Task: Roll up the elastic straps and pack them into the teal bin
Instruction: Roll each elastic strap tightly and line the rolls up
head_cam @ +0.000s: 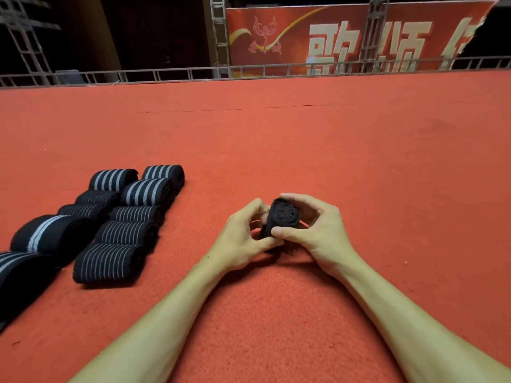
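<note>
At centre frame the grip of the left hand [243,236] and right hand [318,230] is clamped on a nearly rolled black strap [282,217], while finished rolls [121,217] lie at left on the red carpet [359,161], apparently unpacked, no teal bin in view.

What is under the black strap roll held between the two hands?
Below the strap roll, red carpet shows. The left hand and right hand grip it; their fingers cover its underside, so whether it touches the carpet cannot be seen.

The right grip [318,230] hides the black elastic strap roll [284,212] at its lower end; far left, a black white-striped fabric roll [19,272] is cropped.
</note>
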The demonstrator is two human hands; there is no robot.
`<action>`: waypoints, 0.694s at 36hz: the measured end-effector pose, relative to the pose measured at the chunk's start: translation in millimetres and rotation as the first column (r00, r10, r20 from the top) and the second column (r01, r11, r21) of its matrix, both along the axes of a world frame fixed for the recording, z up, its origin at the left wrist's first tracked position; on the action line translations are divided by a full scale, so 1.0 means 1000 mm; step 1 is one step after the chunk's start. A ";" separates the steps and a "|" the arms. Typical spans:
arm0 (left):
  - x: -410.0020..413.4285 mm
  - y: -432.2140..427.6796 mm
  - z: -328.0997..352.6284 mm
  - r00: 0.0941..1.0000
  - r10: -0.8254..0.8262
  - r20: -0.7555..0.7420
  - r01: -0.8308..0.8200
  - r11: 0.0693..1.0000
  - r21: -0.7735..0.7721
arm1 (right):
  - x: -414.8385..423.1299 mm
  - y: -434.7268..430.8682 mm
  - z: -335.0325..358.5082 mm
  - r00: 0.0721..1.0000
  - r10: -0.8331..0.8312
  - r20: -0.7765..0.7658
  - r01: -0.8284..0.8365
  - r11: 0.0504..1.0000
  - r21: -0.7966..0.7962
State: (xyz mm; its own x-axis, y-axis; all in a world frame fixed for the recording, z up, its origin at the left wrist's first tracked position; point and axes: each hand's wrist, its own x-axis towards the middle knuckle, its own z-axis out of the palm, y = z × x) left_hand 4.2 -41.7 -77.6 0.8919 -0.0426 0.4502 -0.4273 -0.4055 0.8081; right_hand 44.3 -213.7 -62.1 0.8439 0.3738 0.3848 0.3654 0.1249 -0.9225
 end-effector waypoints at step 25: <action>-0.132 0.134 0.065 0.954 0.294 -0.057 -0.201 0.768 0.608 | -0.057 0.018 0.022 0.993 -0.098 0.069 0.111 0.971 -0.213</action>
State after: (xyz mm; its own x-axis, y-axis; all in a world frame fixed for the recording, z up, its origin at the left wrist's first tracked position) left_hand -127.8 92.7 -12.9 0.9596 -0.0266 0.2801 -0.1467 -0.8968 0.4174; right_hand -12.8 -195.5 -40.4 0.8616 0.3642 0.3536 0.4190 -0.1172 -0.9004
